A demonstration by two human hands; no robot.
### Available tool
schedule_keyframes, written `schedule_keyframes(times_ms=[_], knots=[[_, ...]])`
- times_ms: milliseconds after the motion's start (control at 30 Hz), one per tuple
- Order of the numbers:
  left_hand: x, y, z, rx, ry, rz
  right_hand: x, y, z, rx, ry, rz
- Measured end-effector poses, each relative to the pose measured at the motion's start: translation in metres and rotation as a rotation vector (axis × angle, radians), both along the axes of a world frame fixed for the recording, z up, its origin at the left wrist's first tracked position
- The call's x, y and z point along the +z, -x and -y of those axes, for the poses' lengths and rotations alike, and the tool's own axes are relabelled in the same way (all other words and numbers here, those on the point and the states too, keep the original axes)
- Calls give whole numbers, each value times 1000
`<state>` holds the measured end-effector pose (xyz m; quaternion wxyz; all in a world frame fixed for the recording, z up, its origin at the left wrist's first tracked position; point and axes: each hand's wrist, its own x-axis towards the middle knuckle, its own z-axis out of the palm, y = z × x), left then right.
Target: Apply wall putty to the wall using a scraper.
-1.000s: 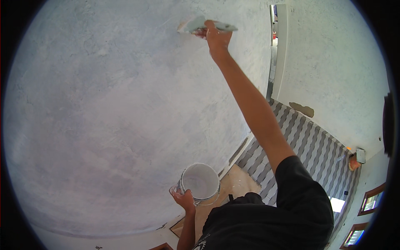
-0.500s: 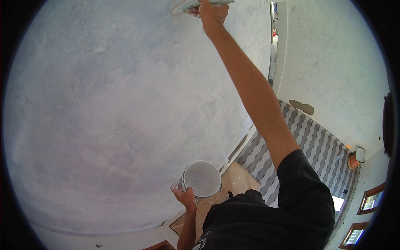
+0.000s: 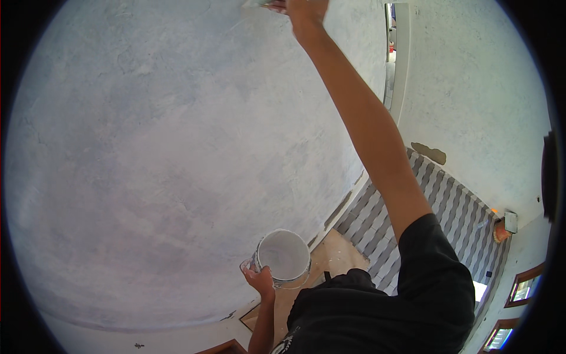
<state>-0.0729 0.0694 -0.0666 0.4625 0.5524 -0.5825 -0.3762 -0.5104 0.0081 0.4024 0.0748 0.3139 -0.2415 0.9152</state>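
At the top edge, my right hand [image 3: 306, 13] is closed around a wide paintbrush, held against the pale, cloudy-coated wall [image 3: 177, 147]. Only the brush's whitish tip [image 3: 254, 3] shows; the rest is hidden by the hand or cut off by the frame. Low down near the wall, my left hand [image 3: 259, 280] grips the side and rim of a white bucket [image 3: 284, 255]. Its inside is coated white, and a thin wire handle hangs below the rim. How much paint lies in it I cannot tell. White smears cover the left fingers.
A grey-and-white patterned tile floor [image 3: 386, 227] lies to the right, beside a tan board [image 3: 336, 253] with white specks. A narrow door opening [image 3: 390, 53] is at upper right. An orange container [image 3: 501, 229] stands by the right wall, near small wood-framed windows [image 3: 525, 286].
My right hand has risen slightly with the paintbrush, so more of both is cut off by the top edge. My left hand and the bucket stay almost in place.
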Motion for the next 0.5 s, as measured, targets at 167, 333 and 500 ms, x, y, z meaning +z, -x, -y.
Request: schedule_keyframes(times_ms=[167, 333, 500], knots=[[-2, 2, 0, 37, -84, -79, -65, -15, 26, 52, 220, -30], [-6, -5, 5, 32, 1, 120, -159, -49, 10, 107, 54, 209], [-8, -3, 8, -28, 60, 82, -150, -30, -5, 24, -137, 45]])
